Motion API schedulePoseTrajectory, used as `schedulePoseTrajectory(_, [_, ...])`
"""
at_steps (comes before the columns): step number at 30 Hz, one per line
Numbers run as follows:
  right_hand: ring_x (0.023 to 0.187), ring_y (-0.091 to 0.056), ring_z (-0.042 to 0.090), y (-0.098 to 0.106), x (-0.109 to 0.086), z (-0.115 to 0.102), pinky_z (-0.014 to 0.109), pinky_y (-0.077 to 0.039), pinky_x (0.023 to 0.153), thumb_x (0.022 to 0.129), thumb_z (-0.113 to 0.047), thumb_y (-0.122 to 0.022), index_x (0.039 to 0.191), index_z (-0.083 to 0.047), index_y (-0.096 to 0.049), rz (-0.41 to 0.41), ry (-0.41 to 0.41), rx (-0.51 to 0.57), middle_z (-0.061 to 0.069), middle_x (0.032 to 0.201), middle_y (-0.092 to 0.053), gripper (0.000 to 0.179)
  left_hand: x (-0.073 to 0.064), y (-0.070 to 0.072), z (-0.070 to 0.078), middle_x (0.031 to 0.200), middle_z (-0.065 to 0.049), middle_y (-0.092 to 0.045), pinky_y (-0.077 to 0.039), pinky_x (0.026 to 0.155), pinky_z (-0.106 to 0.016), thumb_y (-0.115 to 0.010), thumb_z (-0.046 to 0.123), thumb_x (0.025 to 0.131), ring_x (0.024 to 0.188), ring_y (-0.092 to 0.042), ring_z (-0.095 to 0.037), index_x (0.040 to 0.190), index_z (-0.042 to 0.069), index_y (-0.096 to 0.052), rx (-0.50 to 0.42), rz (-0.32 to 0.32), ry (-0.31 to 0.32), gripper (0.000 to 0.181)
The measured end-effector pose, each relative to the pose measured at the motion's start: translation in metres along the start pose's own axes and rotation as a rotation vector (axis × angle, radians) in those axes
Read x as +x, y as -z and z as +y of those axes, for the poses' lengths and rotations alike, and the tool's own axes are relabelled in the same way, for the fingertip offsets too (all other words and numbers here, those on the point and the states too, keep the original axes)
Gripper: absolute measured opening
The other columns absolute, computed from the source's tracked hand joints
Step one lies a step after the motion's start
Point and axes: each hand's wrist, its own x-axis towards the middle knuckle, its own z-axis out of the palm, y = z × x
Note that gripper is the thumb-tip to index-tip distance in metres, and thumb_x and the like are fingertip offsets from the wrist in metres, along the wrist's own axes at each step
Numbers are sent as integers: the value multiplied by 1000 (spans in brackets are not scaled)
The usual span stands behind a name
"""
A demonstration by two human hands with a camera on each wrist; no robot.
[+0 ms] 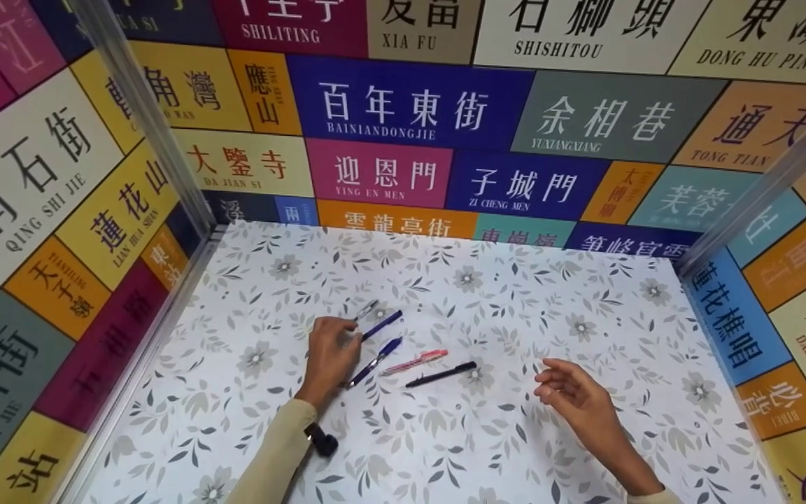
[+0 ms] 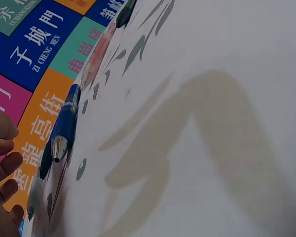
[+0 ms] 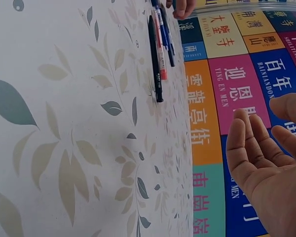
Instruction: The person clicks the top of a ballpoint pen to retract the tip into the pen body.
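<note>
Several pens lie in a loose group on the table. From far to near, they are a clear grey pen point(image 1: 368, 309), a slim dark blue pen point(image 1: 383, 325), a blue click pen point(image 1: 377, 360), a pink pen point(image 1: 417, 361) and a black pen point(image 1: 443, 374). My left hand point(image 1: 333, 353) hovers at the left ends of the far pens, its fingers loosely bent. In the left wrist view no pen shows within those fingers. Apart from the pens, my right hand point(image 1: 578, 395) hangs over the table to the right, fingers loosely bent and holding nothing.
A white floral cloth point(image 1: 515, 301) covers the tabletop. Panels of coloured street-name signs point(image 1: 403, 98) rise behind and at both sides, with clear corner strips point(image 1: 165, 133) where they meet. A dark band with a small device point(image 1: 320, 439) sits on the left wrist.
</note>
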Motion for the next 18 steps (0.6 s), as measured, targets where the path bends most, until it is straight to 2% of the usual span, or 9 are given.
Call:
schedulePoseTrajectory(3, [100,-75,26,2,0,1,27,-63,84,99,13,-71,142,4,-65,3,3,-7,29,115,-70,45,3,-1,-4,104,-12,-76,-49,99,-51,-84,6,88,109,-62,-34,105,2,-81,12,-11,31,18])
schedulePoseTrajectory(7, [102,-75,21,7,1,5,23,-61,86,101,7,-74,143,-2,-67,5,21,-101,24,116,-72,44,5,-1,-9,108,-12,-76,-48,102,-51,-82,9,90,112,-61,-35,107,3,-80,44,-33,66,18])
schedulePoseTrajectory(13, [103,-74,11,18,0,15,18,-59,87,100,9,-74,144,-4,-66,15,57,-255,13,117,-75,47,8,0,-15,107,-13,-76,-46,100,-55,-84,8,89,111,-62,-36,107,3,-80,86,-53,55,19])
schedulePoseTrajectory(18, [104,-74,16,25,0,22,17,-58,86,100,6,-75,144,-4,-66,35,63,-268,11,116,-75,46,10,-1,-17,109,-14,-76,-45,99,-59,-85,12,89,113,-61,-37,109,3,-80,140,-83,50,22])
